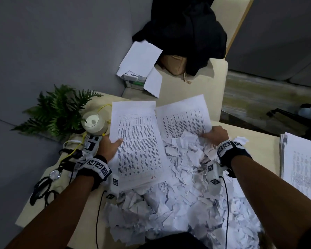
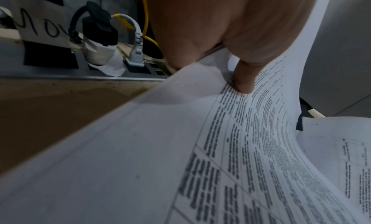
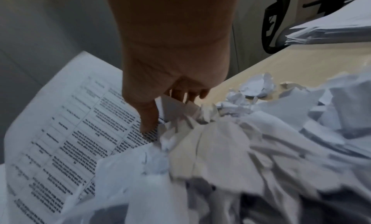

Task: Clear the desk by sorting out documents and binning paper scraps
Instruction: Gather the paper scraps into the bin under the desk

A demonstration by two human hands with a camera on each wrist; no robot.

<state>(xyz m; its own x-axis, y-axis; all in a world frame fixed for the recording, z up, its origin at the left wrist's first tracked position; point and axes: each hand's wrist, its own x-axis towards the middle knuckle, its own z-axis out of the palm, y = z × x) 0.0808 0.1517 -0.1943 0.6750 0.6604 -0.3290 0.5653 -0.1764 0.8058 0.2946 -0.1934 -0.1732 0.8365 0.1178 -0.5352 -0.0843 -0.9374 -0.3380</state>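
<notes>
From the head view, the person's left hand (image 1: 110,147) is gripping the left edge of a printed document (image 1: 139,148), thumb lying on top of the page and the other fingers hidden beneath it, while the sheet is lying partly over a big heap of paper scraps (image 1: 183,203) that is covering the middle of the pale surface (image 1: 259,146). The right hand (image 1: 215,134) is pinching the near corner of a second printed sheet (image 1: 184,117), its fingers curling in among the scraps at the far edge of the heap. A stack of printed pages (image 1: 303,162) is sitting at the right edge of the surface, well apart from the heap, and a fern (image 1: 59,110), a round white lamp (image 1: 94,123) and a power strip (image 1: 91,143) are crowding the left corner. From the left wrist view, the thumb is pressing down on the table of text on the document (image 2: 251,148), which is bowing upward, and plugs are sitting in the power strip (image 2: 120,67) just beyond. From the right wrist view, the thumb is bearing on the second printed sheet (image 3: 80,132) where it is meeting the paper scraps (image 3: 240,148), the other fingers are curling under it, and the stack of printed pages (image 3: 329,30) is showing off to the far right.
</notes>
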